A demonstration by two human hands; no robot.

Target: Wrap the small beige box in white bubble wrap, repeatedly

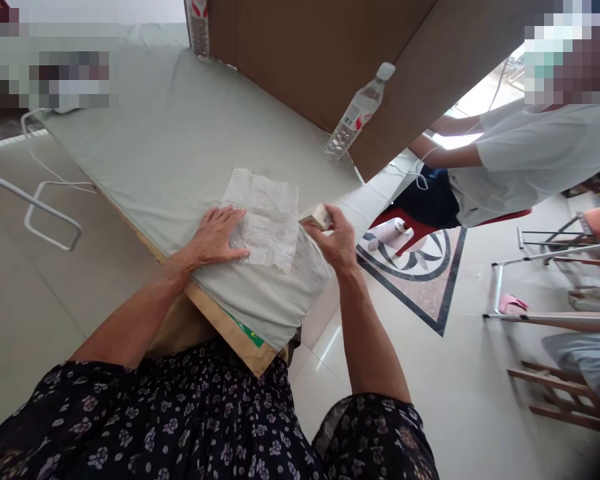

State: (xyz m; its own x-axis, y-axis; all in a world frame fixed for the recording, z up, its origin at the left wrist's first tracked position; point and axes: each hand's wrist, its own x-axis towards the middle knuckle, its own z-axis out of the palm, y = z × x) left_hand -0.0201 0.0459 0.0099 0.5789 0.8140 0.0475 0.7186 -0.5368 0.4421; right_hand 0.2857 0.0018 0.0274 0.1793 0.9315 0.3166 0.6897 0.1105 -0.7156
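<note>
A crinkled, whitish translucent sheet, which looks like bubble wrap, lies on the pale cloth of the table. My left hand rests on its left edge with fingers spread. Just beyond the sheet's right edge, my right hand grips a small beige box-shaped block between thumb and fingers. The block is tilted, and the palm hides part of it, so I cannot tell what it is made of.
A tall cardboard divider stands across the table. Beside it is a clear plastic bottle; another bottle stands farther left. At right, a person in a white shirt sits behind the divider. Metal-framed chairs are on the floor.
</note>
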